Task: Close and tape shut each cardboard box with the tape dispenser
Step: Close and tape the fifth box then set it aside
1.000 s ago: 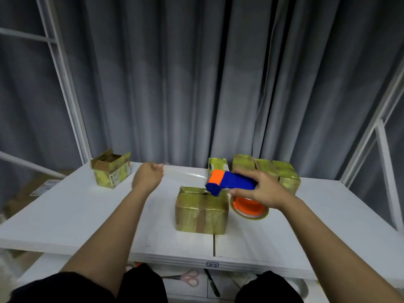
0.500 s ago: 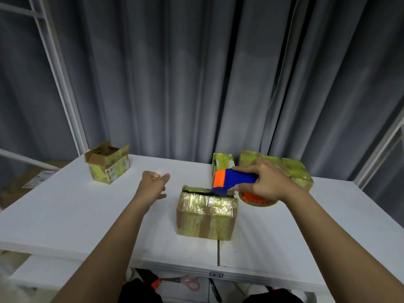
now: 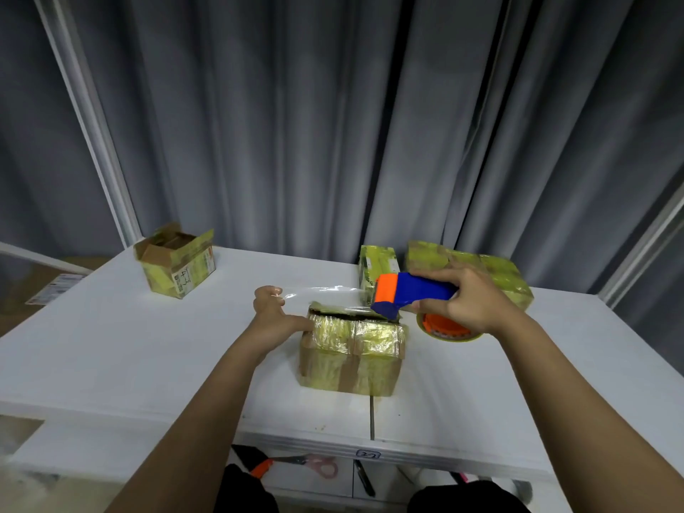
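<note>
At the centre of the frame sits the box (image 3: 351, 355) in hand, on the white table (image 3: 111, 346), its top seam showing as a dark gap along the far edge. The right hand (image 3: 468, 301) is curled round the blue handle of the dispenser (image 3: 411, 296), whose orange nose sits at the box's upper right corner, with the orange roll hanging just right of the box. A clear strip of tape (image 3: 322, 290) runs left from the nose to the left hand (image 3: 272, 312), which pinches the free end between thumb and fingertips, while a lower finger appears to touch the box's upper left edge.

The tape hangs in the air above the box rather than lying on it, and that is the weak spot. If the pinch slackens, the strip can curl back and stick to itself or to the fingers. If it comes down askew, it may miss the seam, and the flaps look not fully flat, so tape laid over the gap could bridge it or wrinkle. The box seems light; a pull from the dispenser could drag it with nothing pressing it down.

At the upper left an open box (image 3: 175, 266) waits; at the right, behind the dispenser, stand wrapped boxes (image 3: 481, 268).
</note>
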